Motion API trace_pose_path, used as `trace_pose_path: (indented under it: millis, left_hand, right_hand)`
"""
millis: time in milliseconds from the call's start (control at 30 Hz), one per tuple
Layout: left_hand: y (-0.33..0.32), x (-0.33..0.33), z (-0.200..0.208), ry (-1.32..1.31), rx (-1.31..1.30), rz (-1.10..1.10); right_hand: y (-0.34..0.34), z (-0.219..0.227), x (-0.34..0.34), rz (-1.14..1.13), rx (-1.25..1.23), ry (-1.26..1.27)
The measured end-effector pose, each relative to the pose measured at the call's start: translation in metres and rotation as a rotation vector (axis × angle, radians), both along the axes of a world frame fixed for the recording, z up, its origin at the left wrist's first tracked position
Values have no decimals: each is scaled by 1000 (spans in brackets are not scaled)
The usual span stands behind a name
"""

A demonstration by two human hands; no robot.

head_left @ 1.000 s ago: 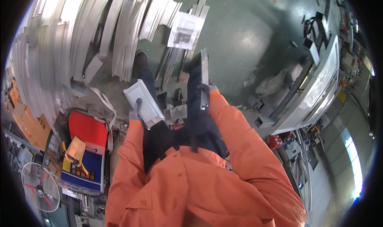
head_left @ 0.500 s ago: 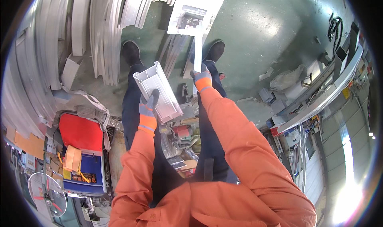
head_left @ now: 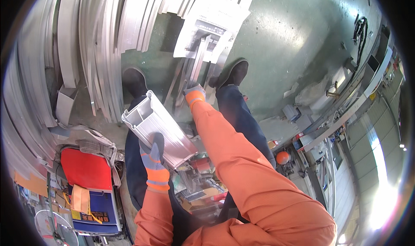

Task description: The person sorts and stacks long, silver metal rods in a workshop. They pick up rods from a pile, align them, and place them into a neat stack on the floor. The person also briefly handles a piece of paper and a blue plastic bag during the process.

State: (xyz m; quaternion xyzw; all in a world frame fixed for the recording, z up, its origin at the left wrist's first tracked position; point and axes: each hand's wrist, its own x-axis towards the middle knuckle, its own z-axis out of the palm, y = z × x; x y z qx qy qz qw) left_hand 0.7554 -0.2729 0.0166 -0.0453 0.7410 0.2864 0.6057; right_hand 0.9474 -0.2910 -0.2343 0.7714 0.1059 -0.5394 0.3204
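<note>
My left hand (head_left: 152,156), in a grey and orange glove, grips a short length of silvery aluminium profile (head_left: 166,129). The profile is tilted, its far end showing hollow chambers, and my thumb lies along its upper face. Farther out, my right hand (head_left: 194,93), gloved the same way, is closed around the near end of a narrow metal strip (head_left: 200,61). That strip points away from me and its far end overlaps a printed paper sheet (head_left: 218,12). The sheet lies across long metal bars (head_left: 225,51) on the floor between my feet.
Long metal profiles (head_left: 103,38) are stacked at the left. A red and blue chair (head_left: 86,168) stands at the lower left. Packaging and small parts (head_left: 199,185) lie below my hands. A curved-looking metal rail (head_left: 346,116) and an orange ball-shaped object (head_left: 282,158) are at the right.
My right hand has moved left and nearer the profile, and the strip has tilted and swung left with it. The profile in my left hand appears larger and lower left.
</note>
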Motion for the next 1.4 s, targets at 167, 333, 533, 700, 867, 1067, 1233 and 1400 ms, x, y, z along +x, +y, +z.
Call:
trace_pose_path:
  millis: [167, 333, 533, 700, 867, 1067, 1233, 1400]
  left_hand:
    - [-11, -1, -11, -1, 56, -104]
    - [4, 25, -13, -49, 11, -94]
    - [-14, 63, -24, -24, -33, -546]
    - [-85, 71, -68, 50, -41, -866]
    - [-85, 65, -63, 259, 307, -884]
    - [-67, 60, -47, 235, 168, -1007]
    - [-12, 71, -16, 70, 27, -641]
    - [25, 71, -3, -232, -67, -154]
  right_hand:
    - [-25, -29, 8, 50, 76, -50]
    - [13, 77, 27, -896, 103, 343]
    - [70, 222, 59, -1009, 342, 930]
    - [56, 227, 74, -930, 474, 759]
    - [47, 182, 80, -956, 746, 550]
    - [120, 78, 94, -790, 1064, 105]
    - [257, 61, 89, -244, 648, -351]
    - [317, 49, 77, -349, 970, -310]
